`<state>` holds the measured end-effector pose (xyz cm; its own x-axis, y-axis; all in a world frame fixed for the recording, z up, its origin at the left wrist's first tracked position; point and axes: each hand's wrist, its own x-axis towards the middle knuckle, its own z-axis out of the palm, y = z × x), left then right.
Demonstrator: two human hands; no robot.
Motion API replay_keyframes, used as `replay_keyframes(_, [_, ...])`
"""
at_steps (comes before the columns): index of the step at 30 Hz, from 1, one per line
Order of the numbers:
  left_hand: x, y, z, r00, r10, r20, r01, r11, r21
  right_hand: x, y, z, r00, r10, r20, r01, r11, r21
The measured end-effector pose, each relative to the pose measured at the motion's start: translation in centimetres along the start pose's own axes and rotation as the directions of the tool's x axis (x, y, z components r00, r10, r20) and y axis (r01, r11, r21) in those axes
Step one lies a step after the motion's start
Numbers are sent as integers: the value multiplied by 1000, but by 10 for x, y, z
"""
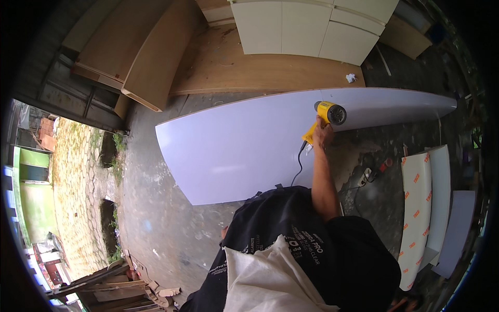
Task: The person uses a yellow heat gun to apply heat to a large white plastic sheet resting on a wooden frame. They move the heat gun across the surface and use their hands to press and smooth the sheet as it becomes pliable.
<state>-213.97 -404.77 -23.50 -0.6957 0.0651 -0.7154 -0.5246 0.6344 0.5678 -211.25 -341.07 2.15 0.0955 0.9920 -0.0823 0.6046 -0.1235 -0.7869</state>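
The floor is rough grey concrete with stains and small bits of debris. At the far side, brown plywood sheets lean and lie one over another, and a white cabinet with flat doors stands on a large brown board. On the right, white panels with orange marks lie on the dark ground. On the left the space is open to a yard with mossy paving stones in bright daylight, and a green wall stands there. Near the lower left, a pile of wood offcuts lies on the floor.
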Motion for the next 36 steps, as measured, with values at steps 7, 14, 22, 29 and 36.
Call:
replay_keyframes(7, [20,46,3,997,76,21,-76,997,14,-59,-19,43,920,-182,348,154,982,106])
replay_keyframes(14, [5,109,12,986,152,71,-138,976,-170,-73,-5,68,758,-333,561,123,917,379])
replay_keyframes(22, [4,34,-10,997,56,47,-53,997,-55,-37,13,39,942,-147,302,101,981,163])
replay_keyframes(29, [-2,5,-14,1000,-13,23,14,1000,-20,12,30,15,1000,19,-9,-19,1000,16])
replay_keyframes(36, [-21,85,-3,999,32,28,-31,999,-36,-7,28,26,996,-51,79,41,993,115])
